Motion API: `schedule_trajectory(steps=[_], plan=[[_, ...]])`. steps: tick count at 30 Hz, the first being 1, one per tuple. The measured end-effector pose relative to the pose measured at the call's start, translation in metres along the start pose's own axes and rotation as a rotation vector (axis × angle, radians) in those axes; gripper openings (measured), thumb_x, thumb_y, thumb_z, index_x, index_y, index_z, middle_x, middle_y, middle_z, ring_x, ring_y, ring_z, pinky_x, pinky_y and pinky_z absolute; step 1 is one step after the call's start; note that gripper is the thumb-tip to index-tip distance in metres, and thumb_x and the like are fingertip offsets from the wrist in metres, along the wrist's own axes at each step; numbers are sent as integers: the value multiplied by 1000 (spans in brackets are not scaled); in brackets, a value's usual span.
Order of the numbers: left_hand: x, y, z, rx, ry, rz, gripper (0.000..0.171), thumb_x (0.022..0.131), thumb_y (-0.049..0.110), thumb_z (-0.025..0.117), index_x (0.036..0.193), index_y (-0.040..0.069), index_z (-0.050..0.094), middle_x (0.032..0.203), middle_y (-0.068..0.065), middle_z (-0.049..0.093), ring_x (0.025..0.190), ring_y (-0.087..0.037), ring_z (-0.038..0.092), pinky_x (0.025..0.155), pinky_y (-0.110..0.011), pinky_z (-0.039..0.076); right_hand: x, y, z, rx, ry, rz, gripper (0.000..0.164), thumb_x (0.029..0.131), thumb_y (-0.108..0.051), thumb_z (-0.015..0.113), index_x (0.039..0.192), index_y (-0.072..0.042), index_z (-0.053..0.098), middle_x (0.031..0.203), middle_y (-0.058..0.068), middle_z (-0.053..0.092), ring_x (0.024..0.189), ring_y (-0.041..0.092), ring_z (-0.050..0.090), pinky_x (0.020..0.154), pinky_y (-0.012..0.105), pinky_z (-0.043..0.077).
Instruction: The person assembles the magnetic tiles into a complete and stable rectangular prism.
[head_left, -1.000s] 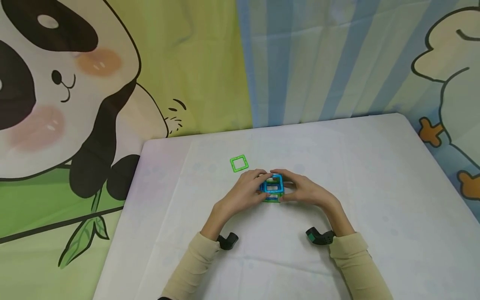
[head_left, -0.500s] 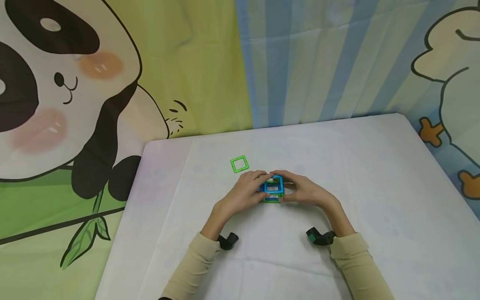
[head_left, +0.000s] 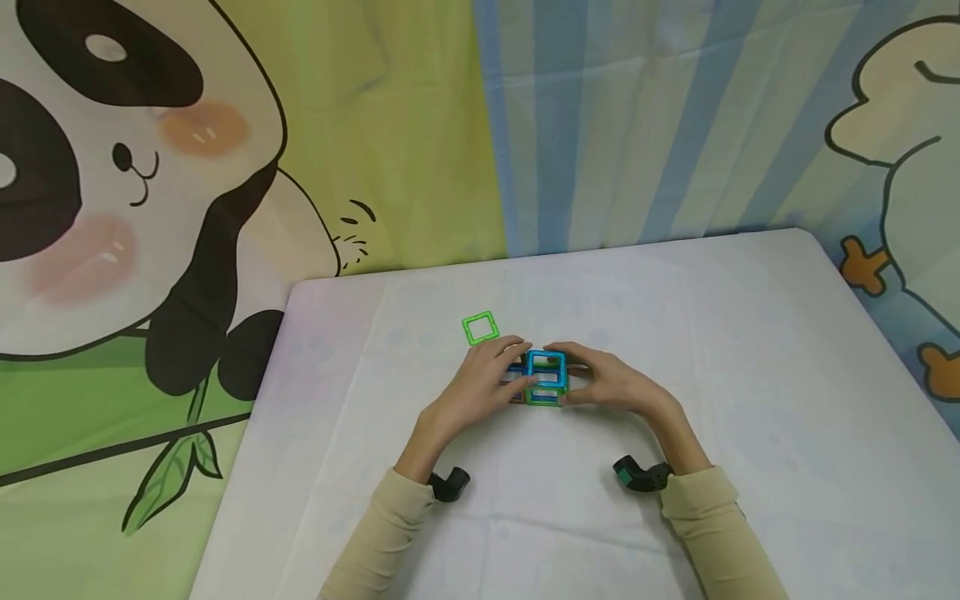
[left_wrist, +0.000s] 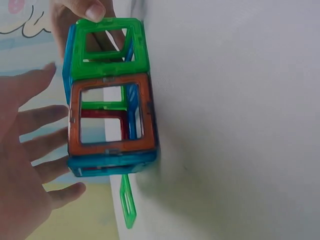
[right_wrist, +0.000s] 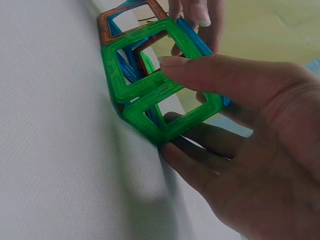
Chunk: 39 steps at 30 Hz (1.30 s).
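Note:
Two joined cubes of see-through square magnetic tiles stand on the table in front of me, with a blue tile [head_left: 564, 368] on top of the right cube. In the left wrist view, the left cube has an orange tile [left_wrist: 112, 149] at its near face, beside a green tile [left_wrist: 110, 68]. My right hand [head_left: 618, 383] grips the right cube, its thumb across a green tile [right_wrist: 192, 122] and its fingers at the side and behind. Around the left cube, my left hand [head_left: 472, 385] has its fingers spread; whether it touches is unclear.
A loose green square tile [head_left: 467, 332] lies flat behind the left hand. The white-covered table [head_left: 750, 350] ends at printed curtains [head_left: 420, 150] with a panda drawing. A black wrist camera [head_left: 450, 485] sits under each wrist.
My left hand has shifted slightly left, off the right cube, baring the blue top tile and part of the left cube. The right hand holds its place.

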<state>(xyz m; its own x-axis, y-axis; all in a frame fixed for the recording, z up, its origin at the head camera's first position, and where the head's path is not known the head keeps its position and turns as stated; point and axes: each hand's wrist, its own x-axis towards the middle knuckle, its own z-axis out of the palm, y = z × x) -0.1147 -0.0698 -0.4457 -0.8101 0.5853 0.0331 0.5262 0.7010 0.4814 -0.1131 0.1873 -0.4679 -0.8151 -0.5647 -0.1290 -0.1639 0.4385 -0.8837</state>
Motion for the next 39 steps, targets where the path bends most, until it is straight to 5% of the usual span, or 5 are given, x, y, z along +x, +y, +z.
schedule_trajectory(steps=[10, 17, 23, 29, 39], plan=[[-5, -12, 0, -48, 91, -80, 47, 107, 35, 56, 144, 7, 57, 154, -13, 50, 145, -33, 43, 122, -55, 30, -1, -1, 0, -8, 9, 19, 82, 86, -13, 82, 157, -14, 40, 153, 18, 51, 139, 44, 50, 111, 61, 44], [-7, -32, -1, -26, 166, -221, 40, 108, 27, 54, 141, 5, 60, 151, -17, 51, 141, -36, 45, 117, -57, 36, -1, -1, 0, -1, 15, 23, 81, 86, -13, 83, 156, -14, 42, 153, 19, 51, 138, 45, 51, 112, 61, 43], [-8, -48, 1, 7, 216, -230, 35, 107, 17, 54, 138, 2, 61, 149, -19, 52, 138, -40, 47, 113, -60, 39, -1, -1, 1, 1, 13, 34, 80, 86, -13, 82, 156, -13, 42, 152, 19, 51, 139, 46, 50, 112, 62, 43], [-9, -57, 5, 48, 189, -256, 41, 104, 15, 60, 142, 1, 57, 151, -20, 49, 141, -39, 45, 116, -58, 38, -2, -1, 1, 15, 9, 32, 81, 87, -14, 82, 156, -14, 41, 153, 18, 51, 140, 45, 49, 112, 61, 43], [5, -67, -1, 91, 32, -284, 65, 103, 20, 63, 159, 6, 35, 168, -14, 28, 156, -32, 26, 127, -47, 24, 0, 0, 1, -2, 7, 23, 80, 86, -16, 83, 155, -14, 42, 151, 18, 53, 139, 44, 51, 112, 62, 43]])
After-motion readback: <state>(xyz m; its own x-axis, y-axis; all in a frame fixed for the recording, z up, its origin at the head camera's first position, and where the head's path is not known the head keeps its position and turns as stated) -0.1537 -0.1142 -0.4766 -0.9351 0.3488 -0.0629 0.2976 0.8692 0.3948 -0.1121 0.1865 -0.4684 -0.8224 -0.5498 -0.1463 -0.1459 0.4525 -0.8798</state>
